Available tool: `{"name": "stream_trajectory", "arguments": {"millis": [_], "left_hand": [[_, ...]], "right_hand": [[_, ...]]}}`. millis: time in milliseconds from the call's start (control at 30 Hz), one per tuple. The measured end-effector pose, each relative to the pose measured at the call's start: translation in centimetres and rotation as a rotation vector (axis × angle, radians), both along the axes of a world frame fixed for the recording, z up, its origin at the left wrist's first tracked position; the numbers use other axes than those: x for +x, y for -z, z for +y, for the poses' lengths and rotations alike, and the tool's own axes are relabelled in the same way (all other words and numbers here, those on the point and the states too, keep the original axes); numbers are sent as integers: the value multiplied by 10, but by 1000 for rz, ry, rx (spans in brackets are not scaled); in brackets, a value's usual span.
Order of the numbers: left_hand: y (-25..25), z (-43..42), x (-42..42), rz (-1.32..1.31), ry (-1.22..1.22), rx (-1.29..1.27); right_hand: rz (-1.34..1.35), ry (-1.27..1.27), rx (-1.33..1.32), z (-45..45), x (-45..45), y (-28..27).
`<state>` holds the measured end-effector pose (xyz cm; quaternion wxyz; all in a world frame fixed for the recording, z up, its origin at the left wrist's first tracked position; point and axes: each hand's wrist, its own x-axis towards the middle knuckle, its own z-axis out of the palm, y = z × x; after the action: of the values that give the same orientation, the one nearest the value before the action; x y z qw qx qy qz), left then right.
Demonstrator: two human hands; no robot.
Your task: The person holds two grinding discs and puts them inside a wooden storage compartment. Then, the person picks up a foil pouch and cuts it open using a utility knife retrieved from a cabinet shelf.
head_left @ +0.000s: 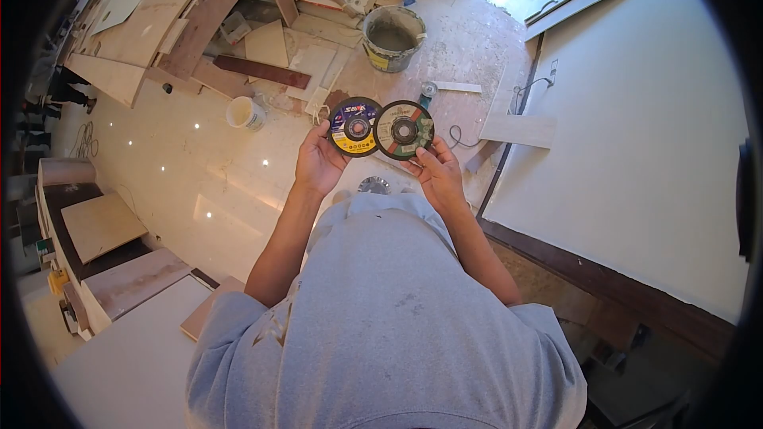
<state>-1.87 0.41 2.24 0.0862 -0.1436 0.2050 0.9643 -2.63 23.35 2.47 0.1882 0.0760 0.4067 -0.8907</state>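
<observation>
Two round grinding discs are held up side by side in front of me, their edges meeting or slightly overlapping. My left hand [319, 160] grips the disc with the blue and yellow label [346, 141] by its outer edge. Between the fingers and thumb of my right hand [439, 171] is the disc with the green, beige and red label [389, 140]. Both labels face me, and each disc has a metal-ringed centre hole. Just beyond the right disc, a teal angle grinder [427, 94] lies on the floor. A shiny metal disc [373, 185] shows near my feet.
A black bucket [381, 62] with grey contents stands ahead, and a smaller white bucket [245, 114] is to its left. Wood boards [262, 71] lie scattered at the left. A large white panel [628, 143] fills the right. A dark cable [459, 139] curls on the floor.
</observation>
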Motion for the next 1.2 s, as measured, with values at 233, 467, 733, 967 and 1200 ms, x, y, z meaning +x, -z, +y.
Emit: {"name": "stream_trajectory", "arguments": {"millis": [233, 467, 733, 967, 1200], "left_hand": [[-8, 4, 0, -5, 2, 11], [-15, 4, 0, -1, 6, -17], [-16, 3, 1, -15, -8, -17], [-7, -2, 1, 17, 16, 7], [-6, -3, 1, 17, 21, 1]], "right_hand": [[-39, -11, -18, 4, -1, 7], [-36, 11, 20, 1, -2, 2], [-29, 52, -1, 4, -5, 9], [-35, 102, -6, 5, -6, 1], [-13, 87, -20, 5, -4, 3]]}}
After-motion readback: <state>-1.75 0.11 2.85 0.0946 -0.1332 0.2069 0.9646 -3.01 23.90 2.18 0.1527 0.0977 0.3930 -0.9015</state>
